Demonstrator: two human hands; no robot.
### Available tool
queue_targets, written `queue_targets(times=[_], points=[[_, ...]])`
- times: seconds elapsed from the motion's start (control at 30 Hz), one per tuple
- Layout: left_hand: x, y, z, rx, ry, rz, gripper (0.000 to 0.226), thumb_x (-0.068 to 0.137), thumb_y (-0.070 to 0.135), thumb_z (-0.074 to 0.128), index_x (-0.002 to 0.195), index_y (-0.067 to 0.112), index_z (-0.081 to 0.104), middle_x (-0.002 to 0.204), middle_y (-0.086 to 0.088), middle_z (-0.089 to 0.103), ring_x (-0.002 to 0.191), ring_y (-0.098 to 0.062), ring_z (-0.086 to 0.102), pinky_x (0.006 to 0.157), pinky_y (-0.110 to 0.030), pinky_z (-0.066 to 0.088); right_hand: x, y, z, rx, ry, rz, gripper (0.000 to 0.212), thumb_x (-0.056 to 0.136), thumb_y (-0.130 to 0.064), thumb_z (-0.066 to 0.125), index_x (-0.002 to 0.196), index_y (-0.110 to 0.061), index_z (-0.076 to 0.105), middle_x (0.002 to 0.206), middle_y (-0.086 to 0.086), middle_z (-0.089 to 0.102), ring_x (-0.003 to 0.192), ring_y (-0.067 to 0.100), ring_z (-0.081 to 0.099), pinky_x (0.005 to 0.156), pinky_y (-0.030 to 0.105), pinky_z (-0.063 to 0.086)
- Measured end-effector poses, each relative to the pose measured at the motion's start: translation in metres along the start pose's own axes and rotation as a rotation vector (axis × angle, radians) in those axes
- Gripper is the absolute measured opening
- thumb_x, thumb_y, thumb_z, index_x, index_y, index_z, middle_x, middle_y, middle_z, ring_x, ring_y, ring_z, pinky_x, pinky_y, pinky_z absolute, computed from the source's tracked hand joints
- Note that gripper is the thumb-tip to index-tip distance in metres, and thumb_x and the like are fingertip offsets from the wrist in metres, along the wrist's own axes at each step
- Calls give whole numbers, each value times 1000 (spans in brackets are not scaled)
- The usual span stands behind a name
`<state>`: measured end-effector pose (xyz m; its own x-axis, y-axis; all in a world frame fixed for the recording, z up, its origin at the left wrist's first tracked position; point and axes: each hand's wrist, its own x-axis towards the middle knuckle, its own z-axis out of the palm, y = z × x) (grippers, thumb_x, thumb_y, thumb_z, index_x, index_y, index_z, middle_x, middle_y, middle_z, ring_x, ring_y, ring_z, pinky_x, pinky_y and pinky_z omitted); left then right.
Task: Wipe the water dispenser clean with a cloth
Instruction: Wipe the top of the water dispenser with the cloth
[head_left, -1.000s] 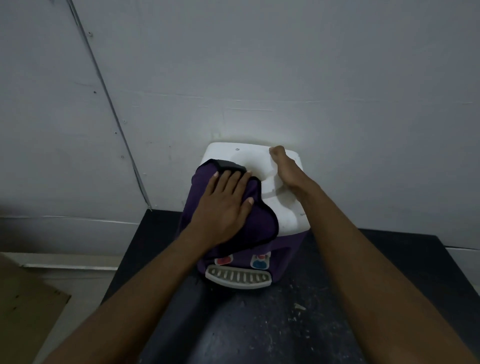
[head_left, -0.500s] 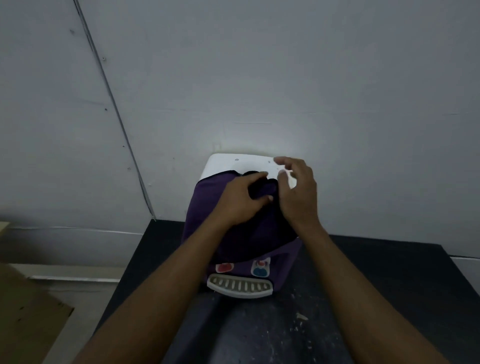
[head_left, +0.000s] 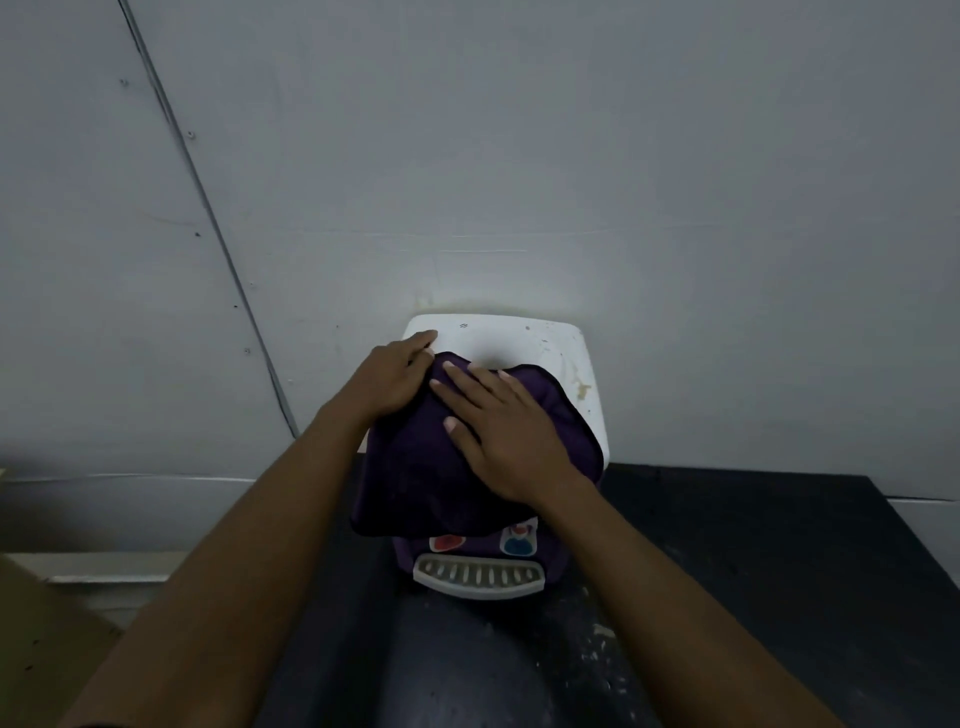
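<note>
The water dispenser (head_left: 511, 338) stands against the wall, with a stained white top, a purple body, red and blue taps and a white drip tray (head_left: 478, 578). A dark purple cloth (head_left: 415, 473) is draped over its top and hangs down the front. My right hand (head_left: 511, 436) lies flat on the cloth with straight fingers. My left hand (head_left: 389, 382) is at the cloth's far left edge, fingers curled on that edge and touching the white top.
The dispenser sits on a black table (head_left: 727, 571) speckled with white flecks. A grey wall rises right behind it, and a thin cable (head_left: 208, 218) runs diagonally across the wall. A brown cardboard sheet (head_left: 41, 654) lies at the lower left.
My right hand left the dispenser's top and came onto the cloth, going from pinching it to lying flat. My left hand moved to the cloth's far left edge. The cloth is spread wider.
</note>
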<state>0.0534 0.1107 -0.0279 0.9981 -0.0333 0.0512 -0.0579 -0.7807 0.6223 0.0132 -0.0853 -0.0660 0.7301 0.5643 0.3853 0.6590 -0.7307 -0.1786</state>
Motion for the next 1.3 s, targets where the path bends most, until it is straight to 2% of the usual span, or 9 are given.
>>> queue_targets(times=[0.17, 0.27, 0.37, 0.53, 0.63, 0.83, 0.97, 1.2, 1.3], points=[[10, 14, -4, 112, 10, -55, 47, 109, 36, 35, 151, 18, 48, 152, -15, 50, 137, -34, 47, 108, -35, 36, -17, 18, -5, 192, 155, 62, 43, 102, -43, 49, 142, -33, 60, 155, -14, 49, 147, 9, 38, 125, 33, 23], [9, 15, 2, 173, 9, -65, 64, 103, 55, 44, 155, 19, 40, 154, -11, 48, 139, -33, 45, 108, -38, 35, -31, 37, -10, 381, 358, 144, 31, 93, -35, 69, 121, -24, 76, 133, -15, 67, 136, 4, 53, 116, 31, 41], [5, 11, 5, 109, -53, -81, 88, 92, 71, 50, 161, 22, 25, 165, -3, 31, 148, -27, 34, 115, -39, 30, -38, 61, -17, 461, 466, 260, 22, 87, -22, 81, 107, -14, 79, 116, -14, 73, 125, 4, 63, 108, 30, 51], [5, 23, 6, 112, -196, -89, 129, 73, 88, 57, 163, 14, 2, 171, -2, 4, 156, -20, 12, 125, -44, 20, -30, 85, -33, 479, 376, 495, 6, 89, -23, 75, 90, -20, 70, 120, -15, 73, 114, -3, 66, 101, 28, 53], [4, 32, 14, 212, -209, -146, 142, 64, 95, 55, 161, 12, -7, 171, -4, -4, 157, -21, 3, 126, -51, 13, -13, 83, -46, 427, 264, 614, 5, 96, -26, 65, 98, -21, 64, 118, -11, 73, 116, 11, 66, 92, 25, 48], [3, 47, 24, 259, -211, -233, 149, 59, 100, 43, 159, 8, -17, 170, -8, -16, 157, -22, -11, 124, -59, -4, 23, 57, -43, 352, -3, 721, 59, 101, -49, 50, 150, -19, 37, 150, 6, 50, 137, 30, 47, 104, 40, 40], [2, 43, 28, 226, -173, -211, 139, 68, 97, 44, 160, 10, -14, 170, -6, -14, 157, -19, -11, 125, -56, -5, 40, 68, -39, 354, -39, 670, 55, 106, -38, 44, 155, -15, 35, 158, 6, 42, 144, 31, 40, 114, 42, 33], [5, 39, 20, 197, -200, -204, 132, 74, 90, 49, 160, 11, -12, 171, -2, -12, 157, -18, -10, 126, -53, 1, 59, 86, -47, 358, -148, 447, 41, 109, -13, 38, 148, -8, 47, 155, 11, 47, 144, 27, 40, 109, 23, 28], [5, 36, 20, 190, -194, -183, 138, 67, 94, 49, 161, 11, -10, 171, -2, -10, 157, -18, -8, 126, -53, 4, 44, 83, -42, 353, -128, 386, 46, 108, -9, 37, 154, -15, 44, 166, -1, 32, 156, 18, 21, 123, 27, 19]])
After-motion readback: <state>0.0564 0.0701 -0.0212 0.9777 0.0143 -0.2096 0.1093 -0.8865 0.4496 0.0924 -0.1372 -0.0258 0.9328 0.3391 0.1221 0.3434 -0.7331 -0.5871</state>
